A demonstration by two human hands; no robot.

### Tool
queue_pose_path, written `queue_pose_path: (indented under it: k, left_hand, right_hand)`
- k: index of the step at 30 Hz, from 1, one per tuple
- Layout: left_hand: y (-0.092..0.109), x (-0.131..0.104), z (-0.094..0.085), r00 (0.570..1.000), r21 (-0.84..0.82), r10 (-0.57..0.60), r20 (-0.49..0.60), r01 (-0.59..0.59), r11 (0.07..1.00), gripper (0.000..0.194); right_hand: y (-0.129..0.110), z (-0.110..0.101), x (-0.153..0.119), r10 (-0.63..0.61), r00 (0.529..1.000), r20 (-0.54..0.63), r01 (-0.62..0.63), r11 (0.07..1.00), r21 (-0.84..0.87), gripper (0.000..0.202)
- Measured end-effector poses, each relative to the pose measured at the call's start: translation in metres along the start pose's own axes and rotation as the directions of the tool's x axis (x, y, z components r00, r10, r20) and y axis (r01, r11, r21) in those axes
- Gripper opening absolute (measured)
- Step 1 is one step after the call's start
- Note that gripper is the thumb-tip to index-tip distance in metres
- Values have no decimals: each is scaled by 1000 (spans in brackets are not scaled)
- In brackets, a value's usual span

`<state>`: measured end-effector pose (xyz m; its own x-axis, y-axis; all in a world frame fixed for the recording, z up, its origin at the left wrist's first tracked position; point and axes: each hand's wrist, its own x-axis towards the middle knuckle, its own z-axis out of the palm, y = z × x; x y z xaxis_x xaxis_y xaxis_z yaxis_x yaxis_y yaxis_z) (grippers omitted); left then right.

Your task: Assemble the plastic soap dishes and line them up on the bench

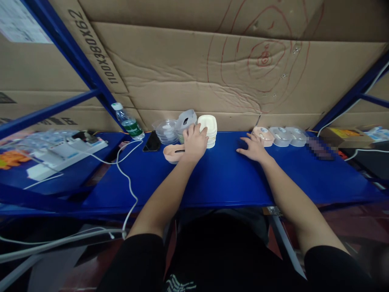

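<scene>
**Cream stack at the table's back edge, left hand against it; right hand beside pink lidded box**

The cream stack (208, 121) stands near the back edge of the blue table (225, 174), left of its middle. The left hand (194, 144) is at its left front side, fingers spread and bent; whether they grip any piece cannot be told. The pink tray (170, 153) lies in front of the grey slotted part (186, 119), partly hidden by the same hand. The clear stack (165, 129) is at the left of that part.

The right hand (255, 149) is open, thumb and fingers apart, just beside the pink lidded box (265, 136); contact cannot be confirmed. That box and two clear lidded boxes (281, 137) form a row along the back edge, towards the right rear corner.

Handling, as judged: the cream pieces appear to be thin moulded plastic, light and fairly stiff, with smooth faces liable to slide on one another. Best hold is across opposite side walls, low enough to take the pieces together, or under the rim for one alone. The pink tray likely flexes slightly; hold it by its long walls. Breakage risk is judged low, toppling moderate.

Orientation: the cream stack rises upright, its rounded top facing up; no clear long axis shows in its outline. The pink tray's long axis runs roughly left to right, near parallel to the back edge.
</scene>
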<state>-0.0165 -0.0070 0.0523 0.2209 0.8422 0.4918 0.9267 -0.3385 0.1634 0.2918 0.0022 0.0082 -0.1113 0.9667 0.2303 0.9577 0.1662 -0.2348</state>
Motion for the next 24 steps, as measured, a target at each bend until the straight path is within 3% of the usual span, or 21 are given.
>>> queue_pose_path:
  k: [6,11,13,15,18,20,21,22,24]
  left_hand:
    - [0,5,1,1000,0,5,4,-5,1000,35]
    - [2,4,-7,999,-27,34,13,-33,999,34]
    - [5,2,-12,996,-35,85,12,-85,996,34]
    - [8,-3,-14,983,-62,182,23,-181,982,34]
    - [11,-11,-13,909,-160,408,87,-392,906,31]
    - [11,-16,-8,825,-259,546,145,-501,826,26]
    - [11,-18,-5,787,-305,592,175,-528,793,24]
    - [11,-19,-1,759,-340,617,210,-535,774,21]
    - [10,-21,5,728,-366,619,296,-512,777,16]
  right_hand:
    - [-7,-3,-2,-6,999,41,6,1000,-5,78]
    - [-4,-1,-2,-26,1000,2,26,999,24,77]
    - [-3,-2,-1,-67,996,-57,73,993,95,73]
    - [-4,-3,2,-91,985,-144,128,954,271,68]
    - [-6,-7,8,35,984,-177,91,753,652,70]
    - [-7,-9,10,133,987,-95,-4,599,801,75]
    - [-6,-9,10,149,988,-45,-48,565,824,75]
    - [-6,-9,9,141,990,-1,-80,566,821,72]
    - [-4,-7,6,53,996,76,-92,653,752,63]
